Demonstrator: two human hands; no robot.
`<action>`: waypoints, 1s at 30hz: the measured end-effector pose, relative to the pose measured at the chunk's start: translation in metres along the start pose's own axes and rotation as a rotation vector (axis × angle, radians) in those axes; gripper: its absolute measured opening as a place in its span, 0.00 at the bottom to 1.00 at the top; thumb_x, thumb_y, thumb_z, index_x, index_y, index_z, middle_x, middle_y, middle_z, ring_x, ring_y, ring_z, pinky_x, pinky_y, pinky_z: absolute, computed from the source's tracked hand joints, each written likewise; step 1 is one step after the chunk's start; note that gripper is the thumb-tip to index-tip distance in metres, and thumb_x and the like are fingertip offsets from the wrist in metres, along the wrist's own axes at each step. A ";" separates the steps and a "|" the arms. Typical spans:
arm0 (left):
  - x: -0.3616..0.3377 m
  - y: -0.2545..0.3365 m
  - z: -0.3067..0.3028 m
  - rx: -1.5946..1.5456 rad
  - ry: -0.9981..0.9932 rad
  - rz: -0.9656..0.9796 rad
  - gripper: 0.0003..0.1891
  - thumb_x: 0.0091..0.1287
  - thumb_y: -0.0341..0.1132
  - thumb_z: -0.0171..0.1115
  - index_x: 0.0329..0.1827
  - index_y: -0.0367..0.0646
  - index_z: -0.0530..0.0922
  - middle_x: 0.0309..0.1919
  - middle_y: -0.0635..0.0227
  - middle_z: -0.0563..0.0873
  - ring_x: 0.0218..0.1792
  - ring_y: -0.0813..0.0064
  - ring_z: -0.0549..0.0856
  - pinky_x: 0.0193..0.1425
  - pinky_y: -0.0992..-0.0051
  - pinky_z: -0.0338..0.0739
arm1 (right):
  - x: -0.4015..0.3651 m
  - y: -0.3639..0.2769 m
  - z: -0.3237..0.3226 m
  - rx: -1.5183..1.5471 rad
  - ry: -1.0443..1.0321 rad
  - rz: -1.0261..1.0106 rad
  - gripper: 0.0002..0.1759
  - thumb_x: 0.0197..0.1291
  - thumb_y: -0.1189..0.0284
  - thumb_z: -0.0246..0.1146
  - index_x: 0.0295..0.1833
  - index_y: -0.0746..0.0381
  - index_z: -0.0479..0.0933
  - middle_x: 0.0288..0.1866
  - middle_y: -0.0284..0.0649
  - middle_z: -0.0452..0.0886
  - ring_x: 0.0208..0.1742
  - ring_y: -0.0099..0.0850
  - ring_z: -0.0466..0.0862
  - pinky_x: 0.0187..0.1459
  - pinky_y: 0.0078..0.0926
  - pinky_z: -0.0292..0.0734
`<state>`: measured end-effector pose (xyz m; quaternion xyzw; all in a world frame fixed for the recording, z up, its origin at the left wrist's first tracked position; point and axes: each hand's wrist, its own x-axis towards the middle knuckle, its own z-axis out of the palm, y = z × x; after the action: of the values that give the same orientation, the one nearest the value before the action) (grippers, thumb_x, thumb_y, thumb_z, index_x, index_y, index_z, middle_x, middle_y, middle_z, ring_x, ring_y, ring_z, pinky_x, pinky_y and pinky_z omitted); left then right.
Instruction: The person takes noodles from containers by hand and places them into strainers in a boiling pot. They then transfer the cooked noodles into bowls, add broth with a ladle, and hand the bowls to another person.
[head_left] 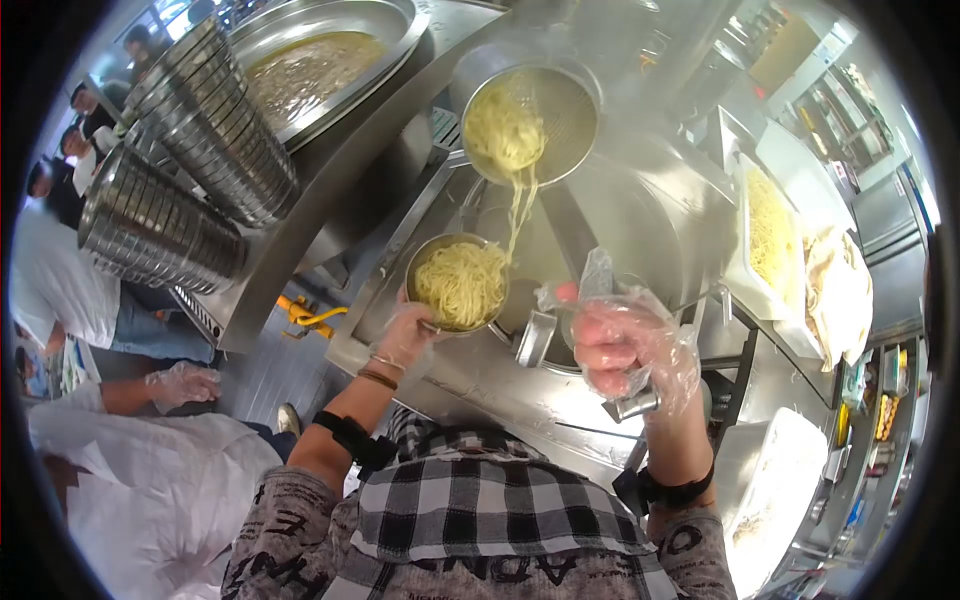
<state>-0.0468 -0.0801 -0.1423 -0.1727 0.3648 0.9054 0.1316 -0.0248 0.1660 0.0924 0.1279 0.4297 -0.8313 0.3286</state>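
One wide metal cooker [645, 225] spreads below, its far side blurred by steam. Two stacks of metal bowls [215, 120] lean at left, nested too closely to count. One round strainer [572, 125] tips above one bowl [466, 328]. The right hand [622, 345], gloved in clear plastic, is clenched around a metal handle [636, 405], hiding its middle. The left hand [405, 332] clasps the bowl's side, some fingers hidden. Pale yellow, moist noodles [460, 280] heap the bowl and clump in the strainer, a thin trail linking both.

Bright glare whitens the steel counter [565, 408] amid strong fisheye distortion.
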 end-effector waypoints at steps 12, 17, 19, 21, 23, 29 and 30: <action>-0.027 0.043 -0.034 1.887 0.361 0.723 0.32 0.47 0.48 0.59 0.52 0.34 0.67 0.31 0.60 0.80 0.44 0.60 0.75 0.56 0.68 0.63 | 0.018 0.016 0.023 -0.181 -0.103 0.179 0.26 0.51 0.74 0.57 0.54 0.77 0.58 0.17 0.31 0.62 0.13 0.20 0.62 0.11 0.21 0.59; 0.018 0.042 0.057 2.453 -0.005 0.457 0.26 0.50 0.51 0.56 0.46 0.40 0.75 0.39 0.59 0.79 0.55 0.60 0.69 0.65 0.59 0.46 | 0.016 0.018 0.008 -0.027 -0.173 0.170 0.22 0.60 0.72 0.46 0.59 0.70 0.58 0.25 0.32 0.61 0.18 0.21 0.62 0.16 0.19 0.60; 0.034 0.038 0.063 2.628 -0.259 -0.008 0.22 0.53 0.48 0.53 0.46 0.44 0.77 0.45 0.61 0.78 0.53 0.61 0.72 0.65 0.58 0.44 | 0.013 0.018 -0.003 0.098 -0.210 0.155 0.22 0.61 0.72 0.45 0.59 0.70 0.58 0.25 0.32 0.61 0.19 0.21 0.62 0.16 0.20 0.60; 0.051 0.022 0.050 2.583 -0.160 0.274 0.13 0.51 0.44 0.55 0.34 0.49 0.82 0.39 0.64 0.82 0.47 0.61 0.76 0.63 0.57 0.52 | 0.009 0.018 -0.014 0.417 -0.246 0.149 0.22 0.60 0.72 0.44 0.59 0.71 0.57 0.26 0.32 0.61 0.20 0.21 0.61 0.17 0.20 0.59; 0.044 0.035 0.055 2.584 -0.347 0.297 0.12 0.50 0.42 0.56 0.32 0.49 0.82 0.36 0.65 0.82 0.44 0.63 0.78 0.58 0.58 0.58 | 0.010 0.014 -0.030 0.514 -0.334 0.167 0.23 0.60 0.72 0.44 0.59 0.71 0.57 0.26 0.32 0.61 0.20 0.21 0.61 0.17 0.19 0.59; -0.028 0.082 0.016 2.350 -0.305 0.458 0.18 0.44 0.45 0.61 0.37 0.45 0.78 0.38 0.64 0.80 0.44 0.64 0.76 0.55 0.65 0.64 | -0.001 -0.007 -0.065 0.235 -0.017 -0.122 0.20 0.60 0.74 0.42 0.58 0.72 0.57 0.26 0.30 0.61 0.21 0.19 0.61 0.17 0.17 0.55; -0.032 0.084 0.013 2.414 -0.116 0.244 0.22 0.42 0.47 0.63 0.38 0.44 0.77 0.40 0.64 0.79 0.44 0.63 0.76 0.56 0.66 0.63 | -0.002 -0.009 -0.071 0.256 -0.027 -0.156 0.19 0.61 0.75 0.41 0.56 0.72 0.57 0.25 0.30 0.60 0.21 0.20 0.60 0.18 0.17 0.54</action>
<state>-0.0514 -0.1335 -0.0690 0.1371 0.9809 -0.0037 0.1377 -0.0336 0.2275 0.0561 0.1240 0.3242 -0.9039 0.2498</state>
